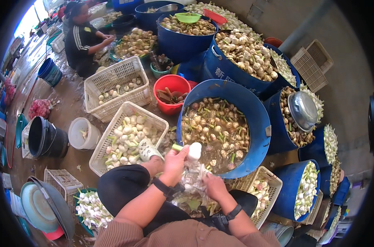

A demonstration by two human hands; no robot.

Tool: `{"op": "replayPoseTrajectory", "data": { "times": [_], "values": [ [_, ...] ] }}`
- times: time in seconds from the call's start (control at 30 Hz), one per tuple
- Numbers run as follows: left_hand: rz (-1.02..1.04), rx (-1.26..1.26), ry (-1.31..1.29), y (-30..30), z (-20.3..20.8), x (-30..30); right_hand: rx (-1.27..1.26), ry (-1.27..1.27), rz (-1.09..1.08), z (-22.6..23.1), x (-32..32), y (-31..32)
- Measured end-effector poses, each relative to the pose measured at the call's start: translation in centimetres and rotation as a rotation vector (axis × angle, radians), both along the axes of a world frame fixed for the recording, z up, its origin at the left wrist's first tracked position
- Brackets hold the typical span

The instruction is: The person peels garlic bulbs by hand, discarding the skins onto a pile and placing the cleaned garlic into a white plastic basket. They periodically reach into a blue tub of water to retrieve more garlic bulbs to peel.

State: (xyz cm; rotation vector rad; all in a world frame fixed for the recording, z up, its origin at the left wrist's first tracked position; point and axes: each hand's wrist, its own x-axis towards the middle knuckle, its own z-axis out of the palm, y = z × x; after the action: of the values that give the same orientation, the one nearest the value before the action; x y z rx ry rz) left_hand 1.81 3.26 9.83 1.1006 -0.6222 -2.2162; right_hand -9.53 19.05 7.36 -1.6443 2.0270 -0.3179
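Note:
My left hand (175, 165) is closed round a peeled white garlic bulb (194, 151), its short green stalk sticking out to the left. Over my lap, my right hand (215, 187) has its fingers curled against a heap of thin, pale garlic skins (192, 177); what lies between them is hidden. Just ahead stands a big blue tub (259, 127) of brown water, in which unpeeled garlic bulbs (213, 123) float. To the left of my hands, cleaned white bulbs (131, 133) fill part of a cream plastic crate (97, 158).
A red bucket (166, 108) with brown pieces and another crate (112, 108) stand beyond. Blue tubs of garlic (244, 53) line the back and right. A black bucket (51, 140) and white bucket (84, 133) are on the left. A person (82, 41) sits at the far left.

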Motion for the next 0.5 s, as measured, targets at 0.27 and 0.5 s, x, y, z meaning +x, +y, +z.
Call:
{"op": "replayPoseTrajectory", "data": {
  "times": [0.27, 0.5],
  "values": [
    [0.028, -0.278, -0.274, -0.3, -0.8, -0.5, -0.685, -0.306, -0.303, 4.8, 2.1, -6.9],
    [0.006, 0.281, -0.134, -2.7, -0.9, 0.7, -0.184, 0.000, -0.016, -0.1, 0.9, -1.4]
  ]
}}
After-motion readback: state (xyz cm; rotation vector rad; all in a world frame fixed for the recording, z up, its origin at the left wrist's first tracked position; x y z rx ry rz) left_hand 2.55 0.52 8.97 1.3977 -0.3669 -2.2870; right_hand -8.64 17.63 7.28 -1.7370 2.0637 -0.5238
